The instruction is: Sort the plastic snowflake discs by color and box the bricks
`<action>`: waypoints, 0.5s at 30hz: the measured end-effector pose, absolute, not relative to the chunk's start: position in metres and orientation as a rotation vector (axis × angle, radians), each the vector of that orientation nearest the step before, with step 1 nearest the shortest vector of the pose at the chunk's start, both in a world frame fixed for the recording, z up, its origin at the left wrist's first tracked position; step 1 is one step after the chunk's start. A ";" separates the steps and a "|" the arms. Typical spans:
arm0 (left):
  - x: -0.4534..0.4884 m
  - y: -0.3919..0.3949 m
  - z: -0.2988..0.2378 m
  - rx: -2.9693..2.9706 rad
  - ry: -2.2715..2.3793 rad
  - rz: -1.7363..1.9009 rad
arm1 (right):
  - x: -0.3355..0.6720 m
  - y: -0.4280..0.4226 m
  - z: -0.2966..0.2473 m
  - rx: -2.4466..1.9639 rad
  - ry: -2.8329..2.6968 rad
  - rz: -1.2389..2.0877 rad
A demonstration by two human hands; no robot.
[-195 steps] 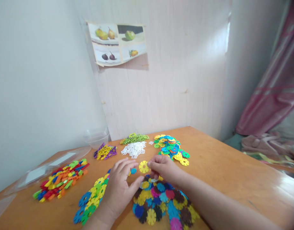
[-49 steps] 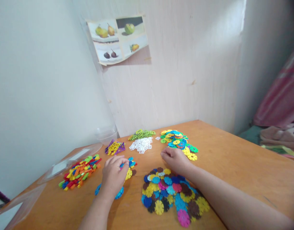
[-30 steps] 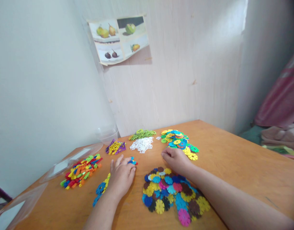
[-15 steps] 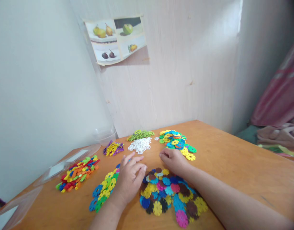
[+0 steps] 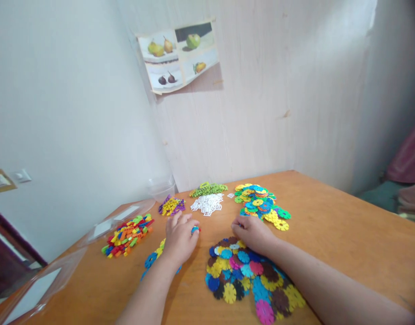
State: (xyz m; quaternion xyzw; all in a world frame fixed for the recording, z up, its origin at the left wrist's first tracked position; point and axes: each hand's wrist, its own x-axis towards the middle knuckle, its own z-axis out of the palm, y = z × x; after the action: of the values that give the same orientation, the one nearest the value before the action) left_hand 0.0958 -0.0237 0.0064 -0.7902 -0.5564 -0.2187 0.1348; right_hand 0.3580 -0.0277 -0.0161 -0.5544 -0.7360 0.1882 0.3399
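Left hand [image 5: 181, 235] half-hiding flower discs [image 5: 150, 259], white pieces [image 5: 207, 204] beyond, fruit poster [image 5: 180, 58] above

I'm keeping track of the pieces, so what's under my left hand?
Blue and yellow discs poke out beside the left hand; whatever lies directly beneath is covered, so I can't tell.

Brightening from the upper right across the wall panel [image 5: 258, 108]; shading beneath the fruit print [image 5: 179, 57]; softening detail on the flower discs [image 5: 247, 271]; stretching at the edges; darkening into the top right corner.
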 end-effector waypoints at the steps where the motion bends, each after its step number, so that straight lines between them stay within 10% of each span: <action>1: 0.099 -0.023 0.006 -2.301 -1.607 -0.589 | 0.358 -0.027 -0.016 -1.448 -1.915 0.482; 15: 0.111 -0.008 0.012 -2.392 -1.611 -0.675 | 0.356 -0.032 -0.013 -1.481 -1.955 0.528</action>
State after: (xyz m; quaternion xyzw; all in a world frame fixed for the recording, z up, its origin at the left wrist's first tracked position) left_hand 0.1106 -0.0079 0.0122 -0.8043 -0.5418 -0.2269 0.0898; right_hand 0.3559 -0.0322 -0.0126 -0.5609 -0.7407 0.1998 0.3111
